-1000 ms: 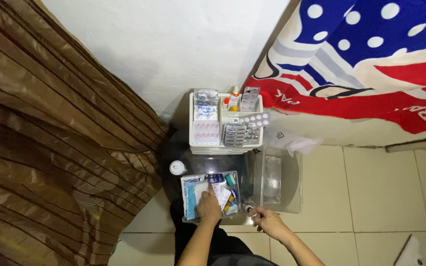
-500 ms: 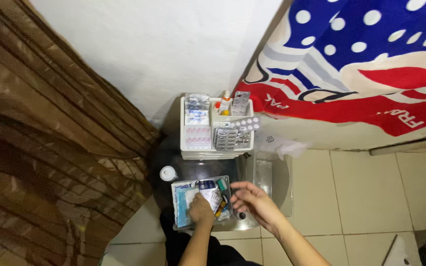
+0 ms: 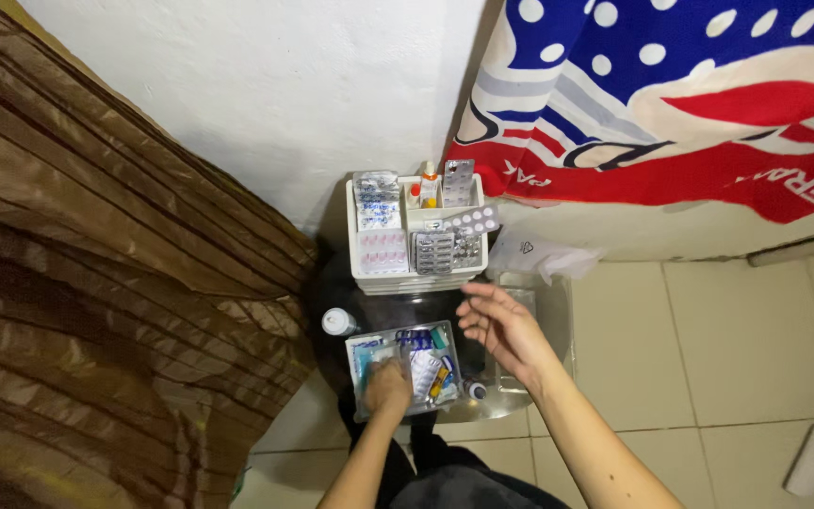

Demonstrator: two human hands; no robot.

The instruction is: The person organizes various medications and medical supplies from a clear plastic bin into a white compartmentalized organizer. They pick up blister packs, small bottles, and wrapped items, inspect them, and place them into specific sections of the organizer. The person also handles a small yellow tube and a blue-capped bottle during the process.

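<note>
My left hand [image 3: 387, 385] rests in a small clear tray [image 3: 358, 396] of medicine packets, its fingers curled on the packets at the tray's left side; a grip cannot be made out. My right hand [image 3: 503, 325] hovers open and empty above the table, between that tray and the white organiser [image 3: 354, 236] behind it. The organiser holds several blister packs [image 3: 433, 252], a pink strip pack [image 3: 382, 251] and small bottles [image 3: 429, 185]. A small dark bottle [image 3: 476, 388] stands just right of the tray.
A clear plastic lid or box [image 3: 531, 292] lies right of my hand. A white bottle cap [image 3: 337, 321] sits left of the tray. A brown curtain [image 3: 96, 283] hangs on the left, a red, white and blue dotted cloth [image 3: 671, 104] on the right. Tiled floor [image 3: 737, 349] below.
My right hand has lifted from near the small dark bottle at the table's front edge and moved up and forward, opening, towards the white organiser. My left hand stays in the tray.
</note>
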